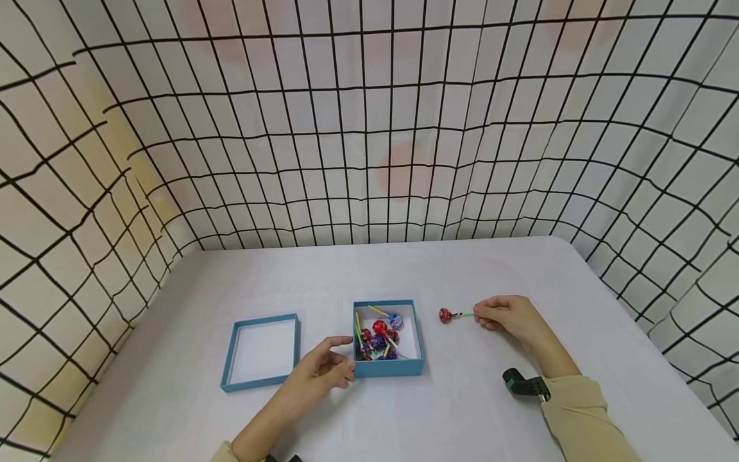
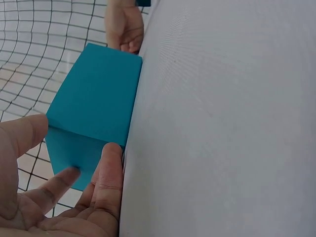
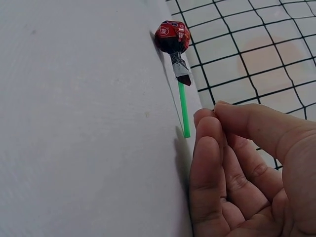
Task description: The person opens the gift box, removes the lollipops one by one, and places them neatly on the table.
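My left hand (image 1: 317, 372) is at the near left corner of a blue box (image 1: 389, 367), its fingertips touching the side. In the left wrist view the extended fingers (image 2: 112, 165) press against the box's outer wall. Several wrapped lollipops (image 1: 379, 327) lie jumbled inside the box. To its right, one red-wrapped lollipop (image 3: 173, 37) with a green stick lies on the table. My right hand (image 1: 510, 317) is beside that stick, thumb and fingertips close together. In the right wrist view the stick's free end shows just outside the fingertips.
A shallow blue-edged lid (image 1: 260, 380) with a white inside lies left of the box. The white table (image 1: 462, 410) backs onto a white curtain (image 1: 369, 147) with a black grid. A dark camera mount (image 1: 525, 385) sits at the right wrist.
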